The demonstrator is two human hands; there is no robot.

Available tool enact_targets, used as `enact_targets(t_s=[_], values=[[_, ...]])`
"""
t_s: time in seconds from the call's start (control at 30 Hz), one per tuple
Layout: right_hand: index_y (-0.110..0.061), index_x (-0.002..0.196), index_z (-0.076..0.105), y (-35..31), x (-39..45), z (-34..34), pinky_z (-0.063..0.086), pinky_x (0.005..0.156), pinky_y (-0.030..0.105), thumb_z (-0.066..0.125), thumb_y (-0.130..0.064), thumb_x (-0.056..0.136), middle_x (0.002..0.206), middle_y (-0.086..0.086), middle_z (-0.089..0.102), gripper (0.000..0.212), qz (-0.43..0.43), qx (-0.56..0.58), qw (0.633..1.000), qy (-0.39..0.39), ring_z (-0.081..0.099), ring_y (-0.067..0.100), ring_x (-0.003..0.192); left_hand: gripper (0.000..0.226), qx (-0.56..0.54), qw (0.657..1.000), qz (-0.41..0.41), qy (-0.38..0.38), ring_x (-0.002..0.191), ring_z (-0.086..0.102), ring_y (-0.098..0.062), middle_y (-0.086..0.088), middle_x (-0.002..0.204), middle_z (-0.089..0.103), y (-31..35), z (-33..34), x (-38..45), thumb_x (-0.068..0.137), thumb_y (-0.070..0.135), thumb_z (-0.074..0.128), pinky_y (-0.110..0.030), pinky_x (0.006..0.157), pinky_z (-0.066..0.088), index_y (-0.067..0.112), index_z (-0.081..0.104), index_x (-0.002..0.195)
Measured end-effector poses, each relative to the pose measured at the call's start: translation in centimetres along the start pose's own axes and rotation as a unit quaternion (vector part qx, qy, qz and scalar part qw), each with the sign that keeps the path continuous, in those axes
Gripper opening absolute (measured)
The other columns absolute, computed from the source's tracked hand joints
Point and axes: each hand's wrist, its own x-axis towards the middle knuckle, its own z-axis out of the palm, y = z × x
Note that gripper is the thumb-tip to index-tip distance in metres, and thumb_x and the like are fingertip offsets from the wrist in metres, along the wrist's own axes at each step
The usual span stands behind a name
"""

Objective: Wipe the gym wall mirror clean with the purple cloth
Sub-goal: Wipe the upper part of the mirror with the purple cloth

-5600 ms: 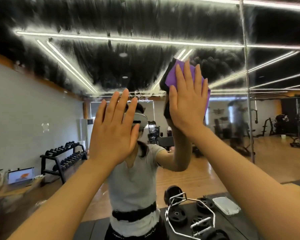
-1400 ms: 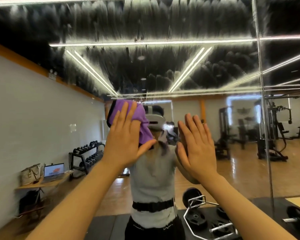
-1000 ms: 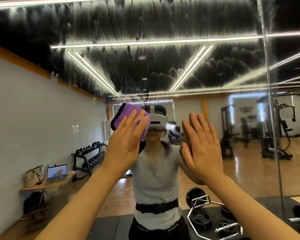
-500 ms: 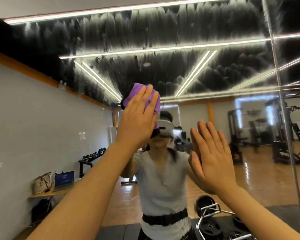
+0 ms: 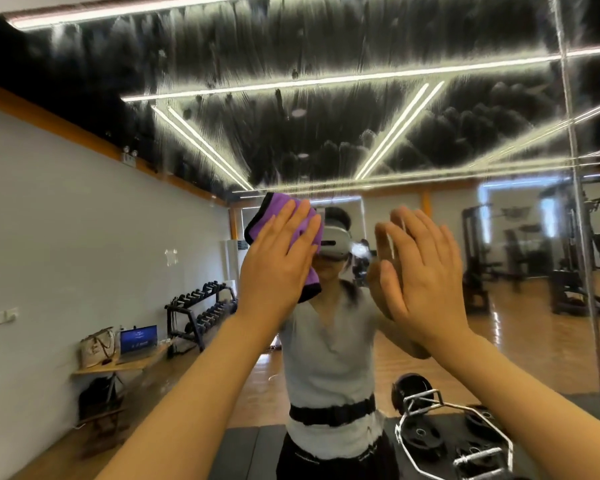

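The gym wall mirror (image 5: 84, 220) fills the view. Its upper part (image 5: 326, 46) is covered with whitish vertical smear streaks; the lower part reflects clearly. My left hand (image 5: 278, 268) presses the purple cloth (image 5: 274, 216) flat against the glass at centre with straight fingers, and the cloth's dark-edged corners stick out above and below the palm. My right hand (image 5: 423, 271) lies flat on the mirror just right of it, fingers straight and holding nothing.
A vertical seam (image 5: 577, 209) between mirror panels runs down the right side. The reflection shows a person, a dumbbell rack (image 5: 201, 306), a small table with a laptop (image 5: 137, 341), and a hex bar with weight plates (image 5: 444, 431) on a black mat.
The cloth passed from my right hand to my left since the oldest frame. In the last half second my left hand slid the cloth down the glass; my right hand stayed flat.
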Motion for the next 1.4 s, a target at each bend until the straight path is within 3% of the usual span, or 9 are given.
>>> enact_targets(t_s=[0.13, 0.27, 0.47, 0.67, 0.77, 0.97, 1.07, 1.17, 1.4], values=[[-0.009, 0.152, 0.039, -1.3, 3.7, 1.5, 0.003, 0.124, 0.043, 0.038, -0.027, 0.099, 0.162, 0.014, 0.027, 0.056, -0.014, -0.014, 1.0, -0.001, 0.018, 0.03, 0.152, 0.06, -0.012, 0.998, -0.061, -0.012, 0.14, 0.041, -0.038, -0.02, 0.149, 0.046, -0.9, -0.6, 5.1, 0.089, 0.014, 0.05, -0.052, 0.105, 0.045, 0.008, 0.041, 0.149], [-0.012, 0.154, 0.037, -1.5, 5.2, 3.1, 0.002, 0.123, 0.041, 0.035, -0.029, 0.102, 0.163, 0.015, 0.027, 0.055, -0.019, -0.07, 0.997, -0.005, 0.019, 0.033, 0.152, 0.06, -0.032, 0.988, -0.147, -0.035, 0.147, 0.031, -0.029, -0.016, 0.157, 0.035, -1.7, -1.3, 8.7, 0.1, 0.011, 0.049, -0.046, 0.11, 0.039, 0.009, 0.026, 0.156], [-0.013, 0.156, 0.031, -1.2, 4.9, 3.6, 0.005, 0.124, 0.046, 0.034, -0.03, 0.102, 0.164, 0.013, 0.023, 0.057, -0.031, -0.105, 0.994, -0.002, 0.016, 0.031, 0.153, 0.054, 0.037, 0.989, -0.141, -0.022, 0.147, 0.027, -0.035, -0.02, 0.159, 0.029, -1.9, -0.3, 6.6, 0.101, 0.028, 0.032, -0.041, 0.11, 0.033, 0.002, 0.041, 0.147], [-0.013, 0.156, 0.032, -1.1, 4.9, 3.7, 0.006, 0.123, 0.046, 0.034, -0.03, 0.101, 0.164, 0.014, 0.024, 0.057, -0.033, -0.1, 0.994, 0.005, 0.018, 0.032, 0.152, 0.057, 0.074, 0.992, -0.102, -0.029, 0.149, 0.014, -0.024, -0.014, 0.159, 0.023, 1.0, 0.2, -1.8, 0.1, 0.025, 0.041, -0.048, 0.117, 0.02, 0.003, 0.028, 0.151], [-0.013, 0.156, 0.032, -1.1, 4.8, 3.7, 0.007, 0.123, 0.046, 0.035, -0.03, 0.101, 0.163, 0.015, 0.025, 0.058, -0.035, -0.103, 0.994, 0.004, 0.018, 0.033, 0.152, 0.05, 0.06, 0.995, -0.069, -0.044, 0.15, 0.013, -0.024, -0.012, 0.159, 0.021, 1.8, -0.3, -5.2, 0.109, 0.031, 0.022, -0.039, 0.122, 0.011, 0.008, 0.02, 0.153], [-0.012, 0.156, 0.031, -1.2, 4.8, 3.6, 0.008, 0.123, 0.048, 0.034, -0.03, 0.101, 0.164, 0.015, 0.022, 0.058, -0.031, -0.11, 0.993, -0.005, 0.016, 0.032, 0.153, 0.058, 0.065, 0.993, -0.065, -0.072, 0.152, 0.008, -0.028, -0.014, 0.163, 0.017, -0.5, -0.3, -0.7, 0.103, 0.032, 0.033, -0.04, 0.123, 0.006, 0.015, 0.016, 0.156], [-0.012, 0.156, 0.031, -1.2, 4.8, 3.6, 0.011, 0.123, 0.051, 0.034, -0.03, 0.101, 0.164, 0.014, 0.021, 0.058, -0.032, -0.111, 0.993, -0.007, 0.016, 0.032, 0.153, 0.057, 0.076, 0.99, -0.105, -0.063, 0.151, 0.014, -0.034, -0.015, 0.163, 0.021, -2.6, -0.7, 5.0, 0.103, 0.036, 0.024, -0.047, 0.122, 0.013, 0.014, 0.027, 0.155], [-0.012, 0.157, 0.03, -1.2, 4.8, 3.6, 0.011, 0.123, 0.051, 0.033, -0.031, 0.101, 0.165, 0.014, 0.02, 0.058, -0.031, -0.115, 0.993, -0.011, 0.015, 0.032, 0.153, 0.062, 0.068, 0.984, -0.144, -0.078, 0.152, 0.01, -0.034, -0.014, 0.165, 0.016, -3.7, -1.3, 8.4, 0.1, 0.04, 0.015, -0.045, 0.122, 0.008, 0.017, 0.028, 0.156], [-0.011, 0.156, 0.032, -1.4, 4.8, 3.5, 0.006, 0.123, 0.047, 0.032, -0.03, 0.101, 0.164, 0.015, 0.022, 0.058, -0.032, -0.105, 0.994, -0.002, 0.016, 0.034, 0.153, 0.057, 0.071, 0.986, -0.139, -0.052, 0.151, 0.016, -0.033, -0.015, 0.162, 0.022, -1.6, -0.9, 1.5, 0.102, 0.032, 0.029, -0.042, 0.122, 0.015, 0.012, 0.025, 0.155]])
